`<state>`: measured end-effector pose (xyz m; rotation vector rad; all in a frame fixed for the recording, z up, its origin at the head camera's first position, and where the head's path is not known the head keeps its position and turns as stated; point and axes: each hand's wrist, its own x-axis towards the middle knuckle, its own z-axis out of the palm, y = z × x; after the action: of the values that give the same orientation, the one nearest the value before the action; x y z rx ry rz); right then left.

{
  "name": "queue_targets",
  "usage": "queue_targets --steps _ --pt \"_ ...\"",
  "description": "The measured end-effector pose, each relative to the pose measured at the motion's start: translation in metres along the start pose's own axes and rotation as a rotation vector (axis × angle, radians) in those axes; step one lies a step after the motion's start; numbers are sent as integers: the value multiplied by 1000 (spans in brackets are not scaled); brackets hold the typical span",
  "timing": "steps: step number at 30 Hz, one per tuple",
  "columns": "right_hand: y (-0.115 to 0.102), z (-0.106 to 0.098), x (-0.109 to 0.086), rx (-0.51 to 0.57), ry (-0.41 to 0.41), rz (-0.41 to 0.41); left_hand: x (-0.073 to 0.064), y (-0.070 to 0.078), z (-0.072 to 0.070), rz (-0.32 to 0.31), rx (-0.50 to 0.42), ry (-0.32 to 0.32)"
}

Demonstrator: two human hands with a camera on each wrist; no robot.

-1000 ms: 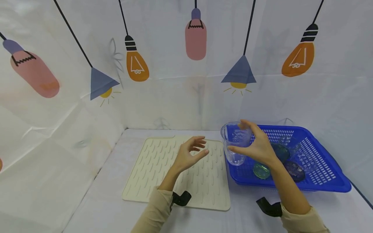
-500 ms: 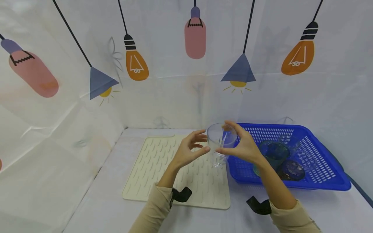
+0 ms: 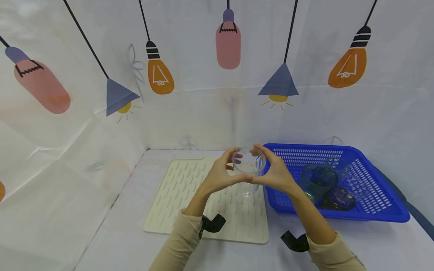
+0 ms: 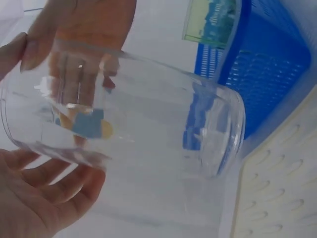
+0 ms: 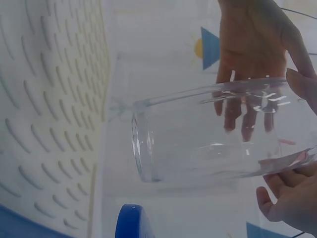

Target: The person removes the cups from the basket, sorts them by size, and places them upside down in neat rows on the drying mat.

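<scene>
Hands, two in all, meet at the middle of the head view around one clear glass (image 3: 249,163). The left hand (image 3: 217,176) curves round its left side and the right hand (image 3: 277,176) round its right, so each grip is wide and holding the glass; from my end I see the two overlap across its front. It is held upright, rim up, over the right part of a single cream mat (image 3: 190,203), and both wrist views show me its base apart from that mat. That mat and one blue basket (image 3: 379,216) lie on the white tabletop (image 3: 118,233), the mat at lower centre of the frame, the basket at lower right. Inside the basket I count three pieces for sure: one green-tinted glass (image 3: 317,180), one purple-tinted piece (image 3: 341,197) to its lower right, and one clear piece (image 3: 339,163) behind. They overlap, so I cannot tell whether others lie among them. Two beige sleeves (image 3: 178,241) enter at the bottom edge, with two black wrist pieces (image 3: 213,223), one beside each. On the pale backdrop (image 3: 203,120) I count two pink lamps (image 3: 228,47), two blue shades (image 3: 278,81) and two orange bulbs (image 3: 161,77) across the upper frame, plus an orange sliver (image 3: 1,191) at the far left edge.
</scene>
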<state>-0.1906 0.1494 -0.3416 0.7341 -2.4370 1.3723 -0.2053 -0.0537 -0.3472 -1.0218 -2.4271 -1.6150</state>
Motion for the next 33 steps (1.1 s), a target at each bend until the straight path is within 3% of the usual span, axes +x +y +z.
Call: queue_targets --steps 6,14,18,22,25,28,33 --pt "1 6 0 -23 45 -78 1 10 2 -69 51 6" --pt "-2 18 0 -71 115 -153 4 14 8 -142 42 41" --pt "-5 22 0 -100 133 -166 6 18 9 -176 108 55" --pt "-6 25 -2 -132 125 -165 7 22 4 -176 206 20" --pt "-7 26 -2 -147 112 -169 7 20 1 -149 226 1" --pt "-7 24 -2 -159 70 -165 6 16 -1 -125 213 13" --pt "-5 15 -6 -139 -15 -74 1 8 -4 -127 109 79"
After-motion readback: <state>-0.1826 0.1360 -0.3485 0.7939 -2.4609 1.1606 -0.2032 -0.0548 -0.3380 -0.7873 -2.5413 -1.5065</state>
